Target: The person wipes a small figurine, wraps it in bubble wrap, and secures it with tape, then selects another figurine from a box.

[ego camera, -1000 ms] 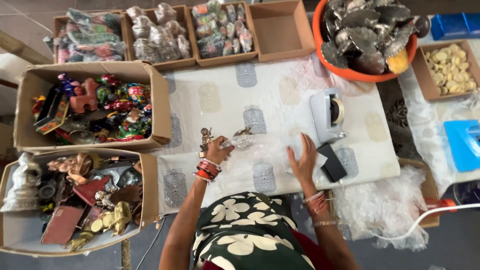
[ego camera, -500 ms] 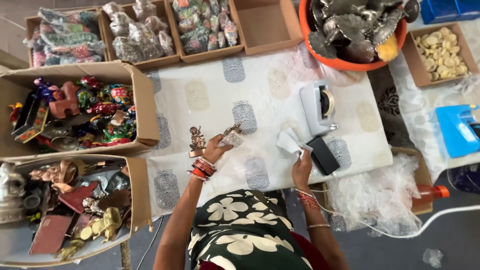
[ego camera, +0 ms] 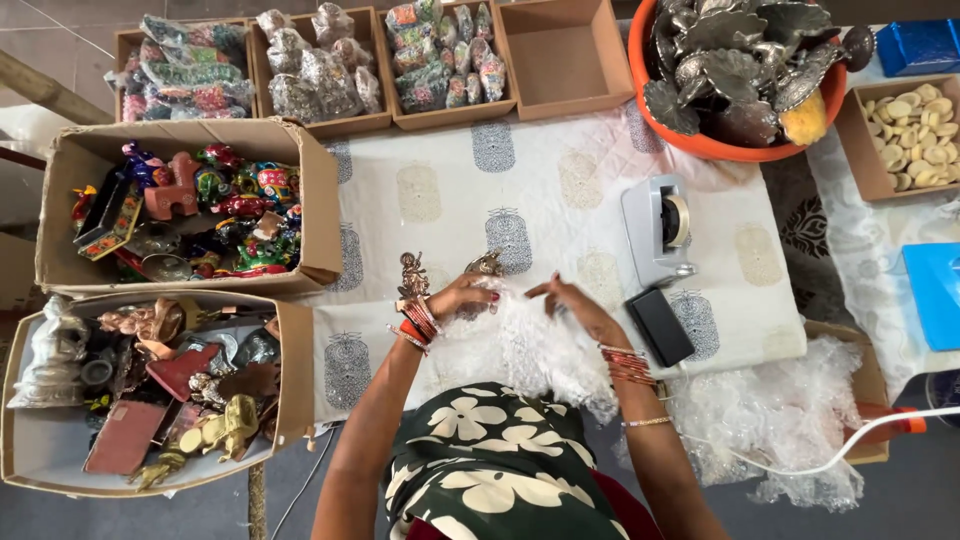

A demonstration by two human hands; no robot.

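Bare cloth (ego camera: 560, 190) lies open between cardboard box (ego camera: 320, 200) and tape dispenser (ego camera: 660, 228).

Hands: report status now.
Left hand and right hand both on bubble wrap sheet, fingers spread. Small metal figurine beside left hand. Tape dispenser apart, nothing blocking.

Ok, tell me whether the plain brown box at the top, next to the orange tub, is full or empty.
Empty. The brown box shows only its bare cardboard bottom, while the boxes of wrapped items beside it are packed.
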